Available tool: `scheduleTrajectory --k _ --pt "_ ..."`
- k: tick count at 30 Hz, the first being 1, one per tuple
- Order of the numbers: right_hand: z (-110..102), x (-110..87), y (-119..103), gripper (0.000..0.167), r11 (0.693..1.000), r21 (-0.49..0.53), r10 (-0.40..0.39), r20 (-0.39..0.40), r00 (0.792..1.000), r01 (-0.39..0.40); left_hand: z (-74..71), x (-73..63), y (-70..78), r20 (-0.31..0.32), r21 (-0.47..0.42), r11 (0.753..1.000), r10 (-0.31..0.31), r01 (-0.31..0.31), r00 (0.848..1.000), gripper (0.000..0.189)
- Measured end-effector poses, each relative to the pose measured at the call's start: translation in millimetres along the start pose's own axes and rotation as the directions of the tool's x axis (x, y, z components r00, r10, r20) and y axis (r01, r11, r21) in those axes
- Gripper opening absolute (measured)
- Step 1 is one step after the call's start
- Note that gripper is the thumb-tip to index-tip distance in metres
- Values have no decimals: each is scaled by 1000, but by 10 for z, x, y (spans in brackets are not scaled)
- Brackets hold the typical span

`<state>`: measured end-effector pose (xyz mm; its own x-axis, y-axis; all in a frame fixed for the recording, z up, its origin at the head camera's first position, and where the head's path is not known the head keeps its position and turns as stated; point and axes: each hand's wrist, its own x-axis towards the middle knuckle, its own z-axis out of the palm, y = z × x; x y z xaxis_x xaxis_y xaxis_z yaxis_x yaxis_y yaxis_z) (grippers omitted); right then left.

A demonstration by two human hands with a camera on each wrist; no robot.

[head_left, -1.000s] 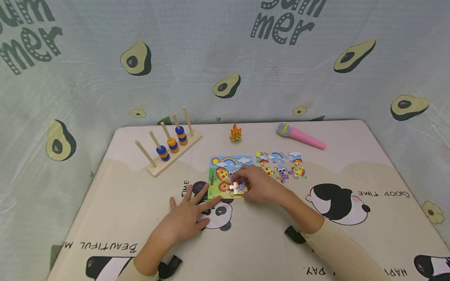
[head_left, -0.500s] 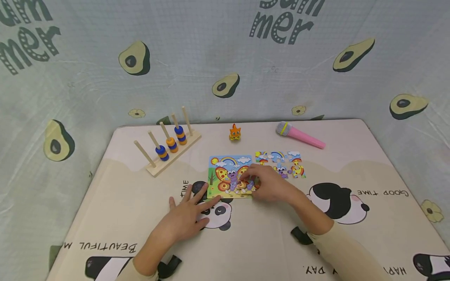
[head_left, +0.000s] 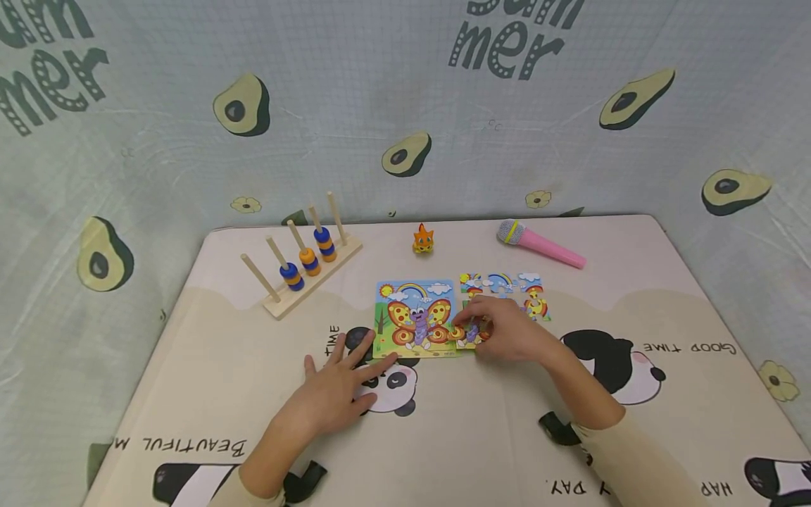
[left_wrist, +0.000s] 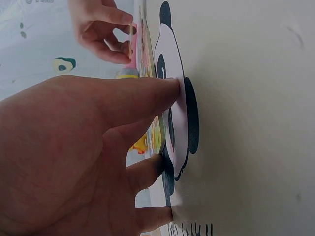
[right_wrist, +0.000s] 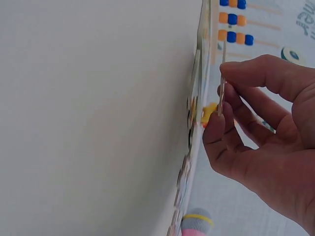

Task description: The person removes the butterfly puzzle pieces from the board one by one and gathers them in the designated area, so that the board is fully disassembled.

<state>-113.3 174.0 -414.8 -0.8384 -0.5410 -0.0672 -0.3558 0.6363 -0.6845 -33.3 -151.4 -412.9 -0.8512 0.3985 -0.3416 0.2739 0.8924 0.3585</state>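
Observation:
A square puzzle board (head_left: 405, 343) with a butterfly and rainbow picture lies mid-table. My right hand (head_left: 514, 332) pinches a puzzle piece (head_left: 469, 335) by its edges, just off the board's right side, overlapping the loose pieces in the head view. Seen edge-on in the right wrist view, the piece (right_wrist: 222, 93) is thin and stands away from the table between thumb and fingers. My left hand (head_left: 337, 396) is spread palm down on the tablecloth, fingertips at the board's near left edge. Loose puzzle pieces (head_left: 502, 283) lie right of the board, some hidden behind my right hand.
At the back left stands a wooden peg rack (head_left: 288, 305) with blue and orange rings. A small orange toy figure (head_left: 423, 239) is behind the board, and a pink toy microphone (head_left: 546, 246) lies at the back right. A patterned curtain (head_left: 329, 105) hangs behind the table.
My right hand has moved rightward with the puzzle piece, from over the board to past its right edge, uncovering the butterfly picture. The left hand stays in place.

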Motion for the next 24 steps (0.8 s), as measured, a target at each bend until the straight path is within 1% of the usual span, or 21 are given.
scheduleTrajectory --k 6,13,18,24 --pt "-79 -115 87 53 999 -4 53 -10 999 -53 -2 -2 4 -5 0 1000 1 -1 1000 61" --pt "-168 -235 169 51 997 -15 74 -34 997 -74 -4 -6 4 -1 3 1000 -4 4 1000 61" --pt "-220 -300 217 49 994 -51 97 -25 995 -98 -2 -7 2 -4 3 1000 0 1 1000 61" --pt "-255 -364 282 49 992 -65 111 -19 994 -112 0 -5 4 -5 1 1000 3 -3 1000 60"
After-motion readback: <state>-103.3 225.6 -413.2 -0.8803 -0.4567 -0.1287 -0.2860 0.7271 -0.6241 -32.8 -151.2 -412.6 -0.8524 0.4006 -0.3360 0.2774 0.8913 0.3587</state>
